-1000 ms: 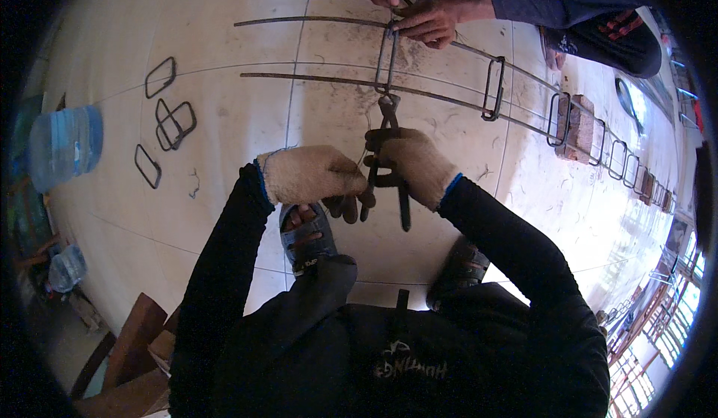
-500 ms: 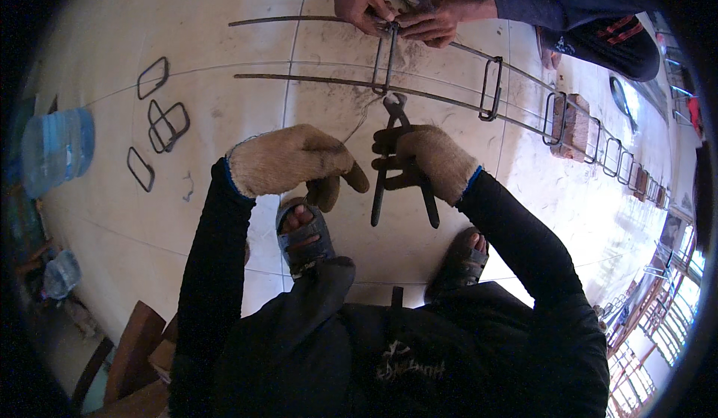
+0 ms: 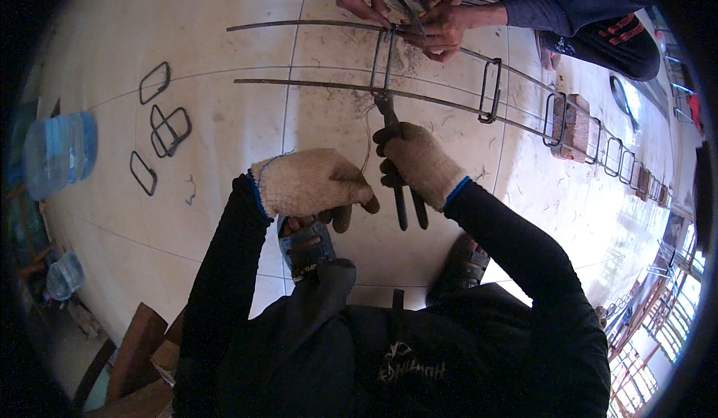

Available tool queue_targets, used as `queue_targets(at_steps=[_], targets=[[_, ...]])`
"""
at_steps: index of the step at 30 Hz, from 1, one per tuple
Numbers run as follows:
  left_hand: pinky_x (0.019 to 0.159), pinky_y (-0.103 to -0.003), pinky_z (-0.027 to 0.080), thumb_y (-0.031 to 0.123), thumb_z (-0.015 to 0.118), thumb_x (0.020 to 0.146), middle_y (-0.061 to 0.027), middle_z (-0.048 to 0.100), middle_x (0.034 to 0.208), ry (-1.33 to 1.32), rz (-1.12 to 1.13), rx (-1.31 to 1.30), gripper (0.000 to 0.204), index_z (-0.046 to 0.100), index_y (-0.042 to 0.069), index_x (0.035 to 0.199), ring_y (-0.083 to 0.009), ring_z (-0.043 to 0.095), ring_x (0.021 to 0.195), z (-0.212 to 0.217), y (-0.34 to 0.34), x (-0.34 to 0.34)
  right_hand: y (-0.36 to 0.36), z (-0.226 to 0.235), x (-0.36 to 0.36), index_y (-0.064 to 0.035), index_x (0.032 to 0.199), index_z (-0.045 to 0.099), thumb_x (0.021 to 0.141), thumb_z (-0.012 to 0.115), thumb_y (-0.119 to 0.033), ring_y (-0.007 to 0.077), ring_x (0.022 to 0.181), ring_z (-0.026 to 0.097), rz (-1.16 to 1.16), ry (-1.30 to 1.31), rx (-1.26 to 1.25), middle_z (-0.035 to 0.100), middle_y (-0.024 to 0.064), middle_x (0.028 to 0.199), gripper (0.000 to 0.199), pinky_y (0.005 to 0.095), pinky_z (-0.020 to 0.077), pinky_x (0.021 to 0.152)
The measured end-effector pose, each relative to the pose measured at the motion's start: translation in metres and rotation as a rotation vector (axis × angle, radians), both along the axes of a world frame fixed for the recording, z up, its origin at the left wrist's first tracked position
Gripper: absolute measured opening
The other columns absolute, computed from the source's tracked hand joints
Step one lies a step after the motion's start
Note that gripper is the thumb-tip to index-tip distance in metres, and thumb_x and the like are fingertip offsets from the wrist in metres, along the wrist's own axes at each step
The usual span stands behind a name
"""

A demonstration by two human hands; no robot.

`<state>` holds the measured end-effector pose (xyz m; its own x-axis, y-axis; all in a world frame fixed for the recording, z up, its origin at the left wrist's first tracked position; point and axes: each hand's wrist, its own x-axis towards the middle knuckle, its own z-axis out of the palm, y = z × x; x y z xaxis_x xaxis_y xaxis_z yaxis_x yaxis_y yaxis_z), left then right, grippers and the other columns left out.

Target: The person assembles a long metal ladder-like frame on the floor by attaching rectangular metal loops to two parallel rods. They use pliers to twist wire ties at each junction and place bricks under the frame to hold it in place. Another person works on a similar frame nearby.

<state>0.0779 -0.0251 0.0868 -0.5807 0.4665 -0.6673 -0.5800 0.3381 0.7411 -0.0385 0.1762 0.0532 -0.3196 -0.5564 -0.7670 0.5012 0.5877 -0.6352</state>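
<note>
The right hand [image 3: 419, 160], in a pale glove, has its grip wrapped firmly around a pair of pincers [image 3: 400, 205]. The handles stand only a narrow gap apart, and the head points away from the person, up against the lower steel rod [image 3: 314, 84] or just beside it, near the foot of a metal loop [image 3: 390, 59]. The left hand [image 3: 310, 182], also gloved, has its fingers bent and its palm down. A thin wire [image 3: 367, 137] runs from near the pincer head down toward its fingertips; I cannot tell whether that grip pinches it.

At the loop's far end, a co-worker's bare hands [image 3: 441, 33] work at the upper rod [image 3: 299, 24]. Both rods run off to the right through more loops, past a brick [image 3: 574, 126].

All this is on a pale tiled floor [image 3: 224, 231], with wire scraps scattered about. Four loose loops [image 3: 169, 128] lie to the left, two of them crossing, near a large blue bottle [image 3: 60, 155]. Bright barred windows [image 3: 673, 328] show at lower right.
</note>
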Motion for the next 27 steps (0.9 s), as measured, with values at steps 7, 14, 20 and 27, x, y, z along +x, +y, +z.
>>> queue_targets(at_steps=[7,14,20,27], targets=[[0.095,-0.038,0.06,0.033,0.061,0.108,-0.0166,0.074,0.123,-0.159,0.481,0.302,0.052,0.057,0.0,0.148,-0.0251,0.073,0.104,-0.052,-0.026,0.013,-0.011,-0.011,0.022,0.0056,0.118,0.06,0.113,0.049,-0.033,0.0183,0.069,0.065,-0.225,0.005,-0.033,0.064,0.0086,0.089,0.04,0.035,0.0606,0.064],[0.103,-0.037,0.055,0.037,0.06,0.109,-0.0135,0.069,0.137,-0.012,0.478,0.363,0.057,0.053,0.001,0.152,-0.0226,0.068,0.115,-0.086,-0.028,0.038,-0.016,-0.005,0.027,0.0068,0.12,0.058,0.113,0.048,-0.03,0.0213,0.083,0.069,-0.218,0.075,0.02,0.066,0.0137,0.106,0.039,0.0364,0.0639,0.073],[0.103,-0.035,0.054,0.044,0.058,0.11,-0.0097,0.07,0.136,-0.043,0.376,0.161,0.055,0.059,0.005,0.148,-0.0197,0.067,0.115,-0.088,-0.015,0.024,-0.015,-0.014,0.026,0.0072,0.122,0.058,0.112,0.046,-0.024,0.0246,0.095,0.073,-0.108,0.143,0.053,0.069,0.0172,0.115,0.035,0.0371,0.0637,0.079],[0.099,-0.034,0.055,0.044,0.057,0.11,-0.0079,0.071,0.132,-0.064,0.431,0.009,0.052,0.063,0.005,0.144,-0.0181,0.066,0.111,-0.089,-0.005,0.012,-0.012,-0.025,0.031,0.0046,0.118,0.059,0.113,0.048,-0.029,0.0234,0.085,0.072,-0.037,0.214,0.014,0.069,0.0151,0.104,0.036,0.0384,0.0638,0.07]])
